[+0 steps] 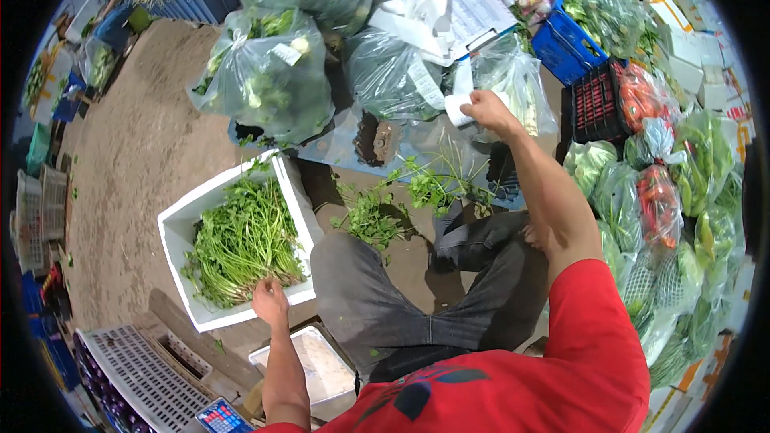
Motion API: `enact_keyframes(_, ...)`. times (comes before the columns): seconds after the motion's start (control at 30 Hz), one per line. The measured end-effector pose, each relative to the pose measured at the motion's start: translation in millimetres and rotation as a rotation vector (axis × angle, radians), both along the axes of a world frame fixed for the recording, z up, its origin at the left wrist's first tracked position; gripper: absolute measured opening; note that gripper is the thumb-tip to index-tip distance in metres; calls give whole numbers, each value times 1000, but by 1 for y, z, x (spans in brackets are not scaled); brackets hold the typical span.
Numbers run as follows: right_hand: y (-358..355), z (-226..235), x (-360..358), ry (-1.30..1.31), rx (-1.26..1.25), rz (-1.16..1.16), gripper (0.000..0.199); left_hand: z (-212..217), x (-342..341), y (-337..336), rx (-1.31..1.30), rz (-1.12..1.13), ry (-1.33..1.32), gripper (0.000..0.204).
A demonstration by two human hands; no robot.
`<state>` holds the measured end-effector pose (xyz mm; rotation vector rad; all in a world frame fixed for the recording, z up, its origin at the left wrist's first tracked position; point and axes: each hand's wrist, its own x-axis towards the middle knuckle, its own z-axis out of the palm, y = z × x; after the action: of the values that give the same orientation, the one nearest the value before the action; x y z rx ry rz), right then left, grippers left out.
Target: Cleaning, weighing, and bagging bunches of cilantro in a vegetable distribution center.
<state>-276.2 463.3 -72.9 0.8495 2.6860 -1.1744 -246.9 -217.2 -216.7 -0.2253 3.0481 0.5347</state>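
Observation:
My left hand [271,301] is at the near edge of a white foam box [178,251], its fingers curled at the root ends of the leafy green stems [241,236] inside. Whether it grips any stems is hidden. Stretched out ahead, my right hand [491,115] pinches a white paper strip [458,111], which looks like receipt paper. More of that paper lies over a tied clear bag of vegetables [385,72] and a white crate lid [453,0]. Loose green sprigs [373,220] lie on the ground in front of my knees.
Big clear bags of greens [265,72] stand ahead. At the right are a blue crate [561,44], a black crate [592,104] and bagged peppers [658,196]. A white plastic basket [144,369] and a tub [309,365] sit near left. Another person [112,12] is far left.

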Motion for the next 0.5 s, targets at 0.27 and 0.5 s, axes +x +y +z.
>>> enact_keyframes(0.27, -21, 45, 2, 22, 11, 256, 33, 46, -65, 79, 671, 1, 117, 20)
enact_keyframes(0.5, -36, 49, -10, 60, -119, 321, 31, 142, -106, 387, 1278, -367, -753, 47)
